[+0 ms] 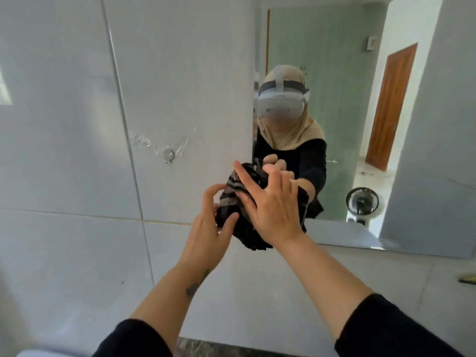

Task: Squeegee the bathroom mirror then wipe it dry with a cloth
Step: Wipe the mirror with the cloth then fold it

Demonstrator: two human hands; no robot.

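A dark cloth with grey stripes [237,191] is bunched between both my hands, in front of the lower left corner of the wall mirror [334,60]. My left hand [206,225] pinches the cloth's lower left side with thumb and fingers. Over the cloth's right side lies my right hand [270,202], fingers spread and the index finger pointing up and left. The cloth's lower part hangs below my hands. The mirror reflects a person in a headset with arms held forward. A yellow and black object [468,279], perhaps the squeegee, pokes in at the right edge.
Pale grey wall tiles [64,150] fill the left side. A small metal ring hook [169,154] with water smears around it sits on the tile left of the mirror. A dark stone counter edge [206,346] shows at the bottom. The mirror reflects a wooden door and a fan.
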